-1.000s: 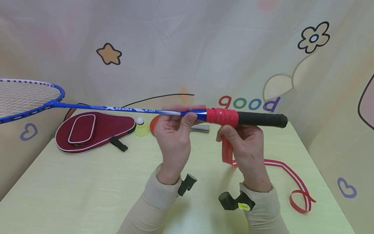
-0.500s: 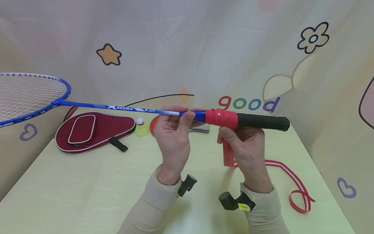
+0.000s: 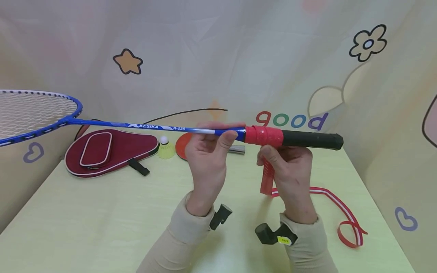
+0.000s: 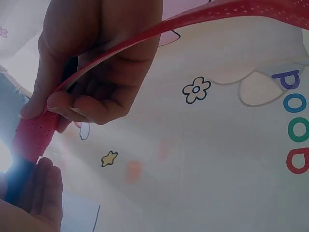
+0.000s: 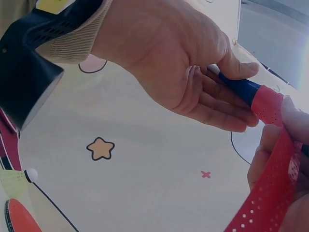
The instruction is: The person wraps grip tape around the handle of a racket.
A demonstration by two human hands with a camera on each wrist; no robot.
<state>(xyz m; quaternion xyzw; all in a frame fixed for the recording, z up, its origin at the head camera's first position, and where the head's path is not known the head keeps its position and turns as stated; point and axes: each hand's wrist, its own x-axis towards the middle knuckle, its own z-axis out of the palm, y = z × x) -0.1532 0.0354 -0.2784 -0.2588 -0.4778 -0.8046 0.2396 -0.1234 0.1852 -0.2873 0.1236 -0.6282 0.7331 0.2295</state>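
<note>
A blue badminton racket lies across the head view, its strung head at the left. The left hand pinches the blue cone between thumb and fingers. Red perforated tape is wound round the upper part of the black handle, whose lower part shows black. From the wound part a strip hangs down, pinched near the handle by the right hand. The right wrist view shows the left hand on the cone and the strip passing the right hand.
A maroon racket case lies at the back left of the table. Beside it are a yellow shuttlecock and an orange-red paddle, partly hidden by the left hand. Red-and-white tape curls over the table at the right.
The racket and the left hand have shifted slightly to the right. The right hand has also moved a little right, still pinching the tape, and the hanging strip now slants more.
</note>
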